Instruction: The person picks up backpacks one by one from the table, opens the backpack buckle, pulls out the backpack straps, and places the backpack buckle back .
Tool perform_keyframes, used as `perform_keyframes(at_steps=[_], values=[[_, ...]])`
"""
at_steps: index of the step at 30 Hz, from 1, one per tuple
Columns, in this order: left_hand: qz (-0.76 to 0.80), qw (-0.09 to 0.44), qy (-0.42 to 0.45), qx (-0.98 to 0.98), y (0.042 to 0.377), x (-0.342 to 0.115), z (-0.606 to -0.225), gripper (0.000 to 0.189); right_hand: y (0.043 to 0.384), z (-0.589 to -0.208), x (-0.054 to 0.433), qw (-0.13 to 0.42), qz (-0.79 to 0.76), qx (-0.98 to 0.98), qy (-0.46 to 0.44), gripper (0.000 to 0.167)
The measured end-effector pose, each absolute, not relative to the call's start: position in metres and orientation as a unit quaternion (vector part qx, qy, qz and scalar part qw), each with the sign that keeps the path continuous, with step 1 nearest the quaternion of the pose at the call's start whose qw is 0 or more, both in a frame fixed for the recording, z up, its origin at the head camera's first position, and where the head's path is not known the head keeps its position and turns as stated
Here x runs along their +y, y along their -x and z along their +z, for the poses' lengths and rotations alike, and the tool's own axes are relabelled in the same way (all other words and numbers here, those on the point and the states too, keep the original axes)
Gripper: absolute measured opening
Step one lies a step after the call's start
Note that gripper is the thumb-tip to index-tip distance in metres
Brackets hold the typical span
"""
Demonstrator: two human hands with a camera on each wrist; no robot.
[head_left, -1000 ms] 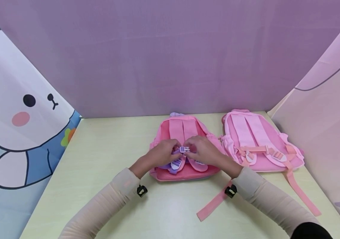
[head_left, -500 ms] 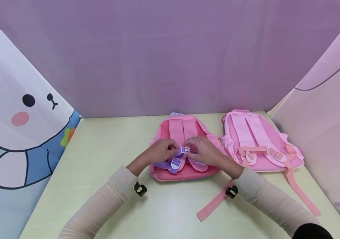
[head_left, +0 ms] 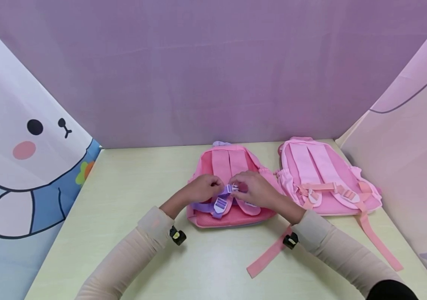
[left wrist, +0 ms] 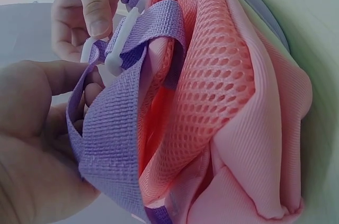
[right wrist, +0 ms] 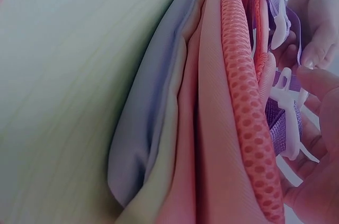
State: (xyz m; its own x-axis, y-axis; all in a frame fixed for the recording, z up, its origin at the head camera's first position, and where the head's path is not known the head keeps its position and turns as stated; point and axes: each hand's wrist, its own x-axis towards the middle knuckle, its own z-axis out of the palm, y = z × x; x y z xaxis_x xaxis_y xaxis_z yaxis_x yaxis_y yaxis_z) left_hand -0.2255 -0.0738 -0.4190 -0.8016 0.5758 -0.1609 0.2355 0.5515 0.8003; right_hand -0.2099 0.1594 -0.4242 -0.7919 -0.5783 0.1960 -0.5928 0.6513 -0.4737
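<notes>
A pink backpack (head_left: 209, 160) lies on the table with its mesh back and shoulder straps facing up. Above the straps, my right hand (head_left: 257, 188) holds a white plastic side-release buckle (head_left: 230, 188) between thumb and fingers. From the other side my left hand (head_left: 201, 189) pinches the purple webbing strap (left wrist: 114, 128) running into that buckle. White strap adjusters show on the purple webbing, one adjuster (head_left: 220, 205) below my left fingers. In the right wrist view, another white adjuster (right wrist: 288, 115) sits beside my right fingers. Fingers partly hide the buckle's pronged end.
A second, lighter pink backpack (head_left: 333, 162) lies to the right, touching or nearly touching the first. Its loose salmon straps trail over the table (head_left: 213, 266), one strap end (head_left: 267, 256) under my right wrist. A purple partition (head_left: 213, 75) stands behind.
My left fingers have shifted slightly left along the purple webbing, away from the buckle. The buckle has tilted a little in my right hand; both backpacks stay in place.
</notes>
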Motion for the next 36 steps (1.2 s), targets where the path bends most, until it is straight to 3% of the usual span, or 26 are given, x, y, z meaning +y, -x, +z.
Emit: perform_keyframes(at_steps=[36], values=[[0.439, 0.246, -0.226, 0.834, 0.2293, -0.07, -0.421, 0.02, 0.2132, -0.4288, 0.1589, 0.013, 0.274, -0.902, -0.334, 0.023]])
